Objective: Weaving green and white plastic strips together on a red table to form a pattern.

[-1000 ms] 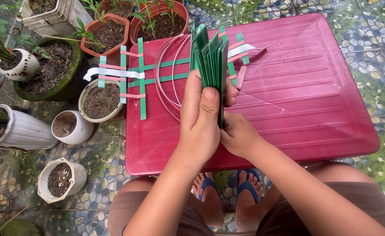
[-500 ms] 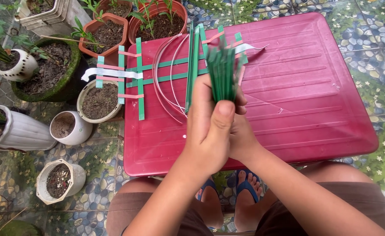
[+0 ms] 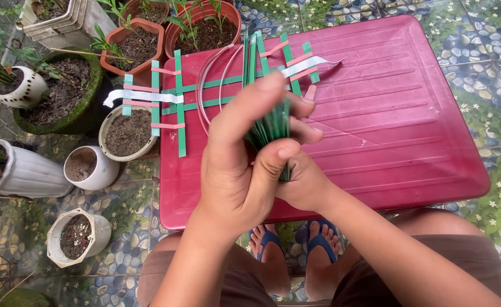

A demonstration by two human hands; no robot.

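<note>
Both my hands hold a bundle of thin green strips [image 3: 273,122] above a red plastic table [image 3: 398,113]. My left hand [image 3: 242,165] wraps the bundle from the left, thumb pressed on its lower part. My right hand [image 3: 301,176] grips the bundle's bottom end from underneath, mostly hidden behind the left. On the table's far left lies a flat weave of green, pink and white strips [image 3: 174,94] with a looped pink strip [image 3: 211,74] beside it.
Several pots with soil and plants [image 3: 128,131] stand left of the table on a pebble-pattern floor [image 3: 477,51]. My knees and feet in blue sandals [image 3: 318,241] are under the table's near edge.
The bundle has tilted from upright to leaning back toward me and dropped lower. My left hand has closed further around it, and the hands have come nearer the camera.
</note>
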